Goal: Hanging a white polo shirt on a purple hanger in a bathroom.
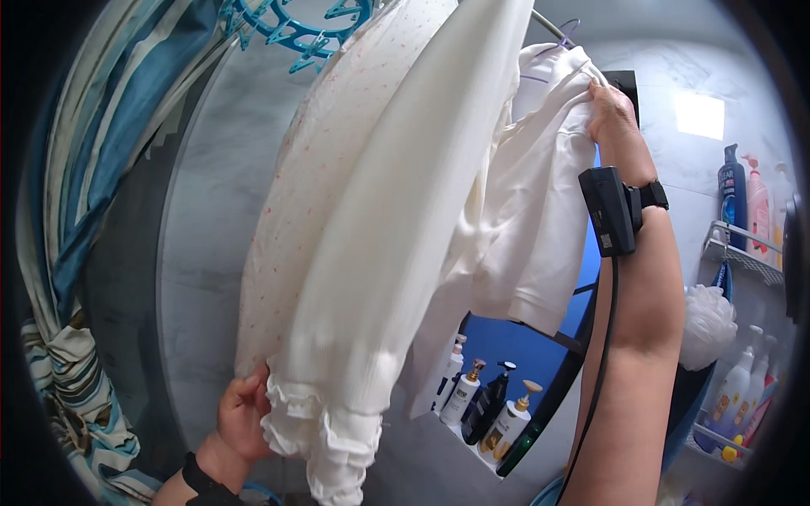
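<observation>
My right hand, raised at the upper right, grips the shoulder of a white garment on a purple hanger. Low on the left, my left hand pinches fabric at the ruffled hem of a cream ribbed garment. Behind that hangs a pale garment with small pink-red specks; its lower edge also meets my left fingers. The tops of both nearer garments run out of the picture. Each wrist wears a black strap, and the right one carries a black device with a cable.
A teal clip hanger hangs at the top left, beside a striped curtain. Pump bottles stand in a wall niche. Wire shelves with bottles and a white bath puff are at the right. A metal rod runs overhead.
</observation>
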Motion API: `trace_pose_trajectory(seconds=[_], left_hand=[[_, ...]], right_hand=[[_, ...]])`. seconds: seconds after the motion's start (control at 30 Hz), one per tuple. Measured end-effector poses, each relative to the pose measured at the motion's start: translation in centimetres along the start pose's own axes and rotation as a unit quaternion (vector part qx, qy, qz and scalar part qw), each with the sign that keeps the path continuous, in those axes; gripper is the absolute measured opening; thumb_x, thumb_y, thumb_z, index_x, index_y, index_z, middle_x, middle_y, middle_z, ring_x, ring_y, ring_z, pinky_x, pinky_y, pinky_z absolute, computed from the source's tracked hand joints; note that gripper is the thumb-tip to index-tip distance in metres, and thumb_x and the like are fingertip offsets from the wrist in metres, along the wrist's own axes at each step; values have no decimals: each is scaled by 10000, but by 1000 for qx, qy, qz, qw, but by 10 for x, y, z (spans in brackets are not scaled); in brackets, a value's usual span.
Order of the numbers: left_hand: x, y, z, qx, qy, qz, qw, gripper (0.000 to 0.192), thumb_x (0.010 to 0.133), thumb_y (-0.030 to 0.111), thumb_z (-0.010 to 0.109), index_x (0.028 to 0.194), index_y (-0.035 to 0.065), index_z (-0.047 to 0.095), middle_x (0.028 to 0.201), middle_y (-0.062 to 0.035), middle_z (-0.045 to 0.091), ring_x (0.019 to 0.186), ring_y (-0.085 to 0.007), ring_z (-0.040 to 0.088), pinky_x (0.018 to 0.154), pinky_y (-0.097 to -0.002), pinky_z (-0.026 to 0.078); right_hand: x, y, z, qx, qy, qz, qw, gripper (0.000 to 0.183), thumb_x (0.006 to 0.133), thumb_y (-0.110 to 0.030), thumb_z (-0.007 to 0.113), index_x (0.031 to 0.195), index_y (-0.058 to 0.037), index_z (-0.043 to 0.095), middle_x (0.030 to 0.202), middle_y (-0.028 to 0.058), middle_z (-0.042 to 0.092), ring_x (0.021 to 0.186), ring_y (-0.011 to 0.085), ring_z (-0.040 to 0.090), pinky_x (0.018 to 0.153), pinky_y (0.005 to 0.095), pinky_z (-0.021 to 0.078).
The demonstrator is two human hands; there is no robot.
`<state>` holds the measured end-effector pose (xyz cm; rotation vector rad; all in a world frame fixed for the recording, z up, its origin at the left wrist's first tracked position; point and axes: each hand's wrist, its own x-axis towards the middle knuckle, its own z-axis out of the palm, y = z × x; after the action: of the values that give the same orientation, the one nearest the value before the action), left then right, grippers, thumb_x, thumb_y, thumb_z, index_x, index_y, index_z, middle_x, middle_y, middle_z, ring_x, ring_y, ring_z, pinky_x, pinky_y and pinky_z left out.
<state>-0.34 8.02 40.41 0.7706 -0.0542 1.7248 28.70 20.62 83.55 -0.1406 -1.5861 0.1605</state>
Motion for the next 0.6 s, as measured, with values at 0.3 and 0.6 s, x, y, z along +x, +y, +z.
trace_pose_trajectory(seconds=[0.3,0.6], left_hand=[[1,-12,23,46,-22,-7,999,693,751,229,596,1337,34,281,1301,-122,443,1204,-275,427,1027,-441,314],[-11,-19,32,127,-20,35,991,604,808,181,613,1324,48,329,1074,-54,572,870,-125,579,778,-271,481]], right_hand=[[54,10,12,-35,-9,-32,999,233,875,-254,439,829,-41,521,572,-9,371,479,104,317,453,269,261],[87,29,31,60,-38,-25,997,284,870,-235,471,1079,-46,499,766,62,511,651,152,514,583,269,409]])
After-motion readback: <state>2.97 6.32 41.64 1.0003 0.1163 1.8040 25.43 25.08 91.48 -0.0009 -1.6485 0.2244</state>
